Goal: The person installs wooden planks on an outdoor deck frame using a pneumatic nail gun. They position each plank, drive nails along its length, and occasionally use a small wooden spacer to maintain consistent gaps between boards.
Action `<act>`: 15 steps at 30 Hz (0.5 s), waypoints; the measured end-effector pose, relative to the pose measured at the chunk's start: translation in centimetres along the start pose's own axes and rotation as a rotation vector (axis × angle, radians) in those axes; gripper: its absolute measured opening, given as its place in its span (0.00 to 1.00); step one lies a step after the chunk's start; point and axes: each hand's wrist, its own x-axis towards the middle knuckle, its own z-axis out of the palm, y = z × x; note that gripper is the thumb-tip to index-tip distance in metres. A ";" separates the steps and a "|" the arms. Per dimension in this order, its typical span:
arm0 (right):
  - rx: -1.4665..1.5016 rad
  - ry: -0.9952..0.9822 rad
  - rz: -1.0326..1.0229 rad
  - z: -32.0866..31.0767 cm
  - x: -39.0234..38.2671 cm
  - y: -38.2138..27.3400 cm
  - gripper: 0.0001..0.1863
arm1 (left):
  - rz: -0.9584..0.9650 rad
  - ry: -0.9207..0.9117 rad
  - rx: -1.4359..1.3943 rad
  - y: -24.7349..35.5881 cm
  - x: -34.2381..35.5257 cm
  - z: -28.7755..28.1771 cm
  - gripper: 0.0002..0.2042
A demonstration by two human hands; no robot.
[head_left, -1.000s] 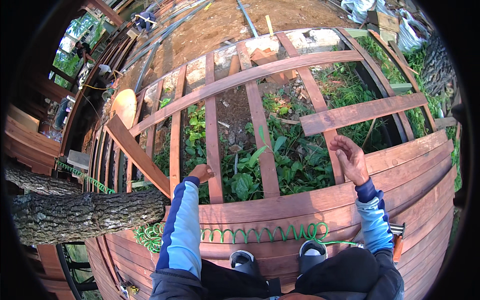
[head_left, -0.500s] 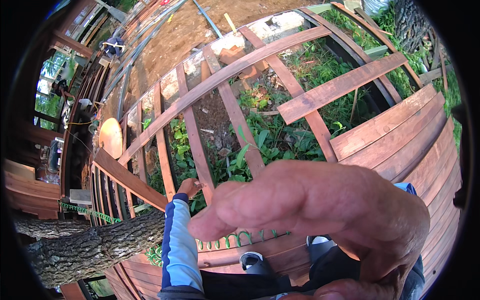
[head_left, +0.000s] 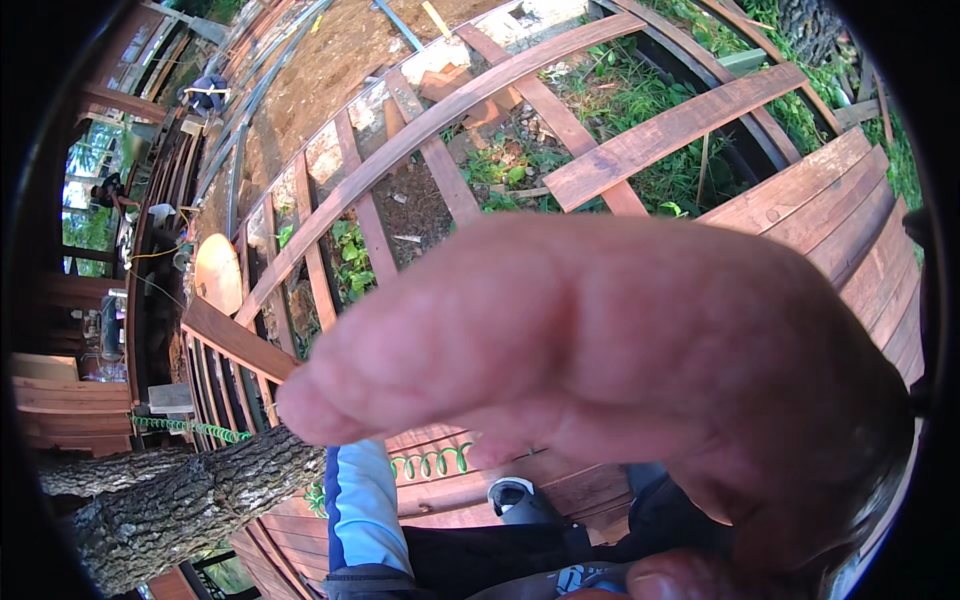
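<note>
My right hand (head_left: 600, 340) looms very close in the middle of the picture, slightly blurred. Its fingers stretch leftward, apart from the thumb near the lower edge, and nothing shows between them. Behind it, my left forearm in a light blue and navy sleeve (head_left: 370, 505) reaches forward; the left hand itself is hidden. A loose reddish-brown plank (head_left: 238, 338) slants beside the fingertips of my right hand. Beyond my hands spreads an open frame of wooden joists (head_left: 440, 165), crossed by a long curved board (head_left: 400, 148).
A short plank (head_left: 680, 135) lies across the frame at right, beside laid decking (head_left: 820, 210). Plants (head_left: 350, 262) grow in the gaps. A tree trunk (head_left: 190, 510) leans in at lower left, near a green coiled hose (head_left: 430, 462). Another person (head_left: 207, 92) is at far left.
My right hand has come nearer and spread further left and up across the picture. It now covers my left hand, which showed earlier by the joists. The view has shifted slightly.
</note>
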 end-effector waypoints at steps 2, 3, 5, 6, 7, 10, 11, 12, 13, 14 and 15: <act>-0.037 0.033 -0.027 -0.7 -0.4 -0.1 0.24 | 0.018 0.007 -0.023 0.0 0.1 0.3 0.21; -0.072 0.069 -0.043 -1.3 -0.6 -0.1 0.24 | 0.019 0.017 -0.041 0.0 0.2 0.3 0.21; -0.143 0.140 -0.052 -2.9 -1.4 0.6 0.23 | -0.019 0.013 -0.058 0.0 0.4 0.3 0.21; -0.136 0.184 -0.012 -4.1 -1.8 1.9 0.23 | -0.010 0.019 -0.039 0.0 0.6 0.2 0.20; -0.262 0.237 0.039 -5.6 -2.2 3.5 0.23 | 0.026 0.024 -0.006 0.1 0.7 0.1 0.21; -0.635 0.240 0.226 -10.0 -2.6 10.0 0.18 | 0.003 0.020 -0.067 0.4 0.9 -0.2 0.20; -0.640 0.284 0.338 -11.0 -3.0 12.1 0.17 | 0.025 0.036 -0.051 0.6 0.8 -0.3 0.19; -0.769 0.214 0.444 -12.5 -3.0 13.7 0.15 | 0.054 0.054 0.000 0.7 0.8 -0.4 0.19; -0.842 0.104 0.393 -14.0 -2.9 15.2 0.13 | 0.052 0.051 -0.064 0.8 0.9 -0.4 0.19; -0.946 0.075 0.463 -15.3 -2.5 16.6 0.13 | 0.049 0.053 -0.071 1.0 1.0 -0.4 0.19; -1.015 0.059 0.517 -16.4 -1.7 17.8 0.13 | 0.047 0.055 -0.079 1.1 1.2 -0.4 0.19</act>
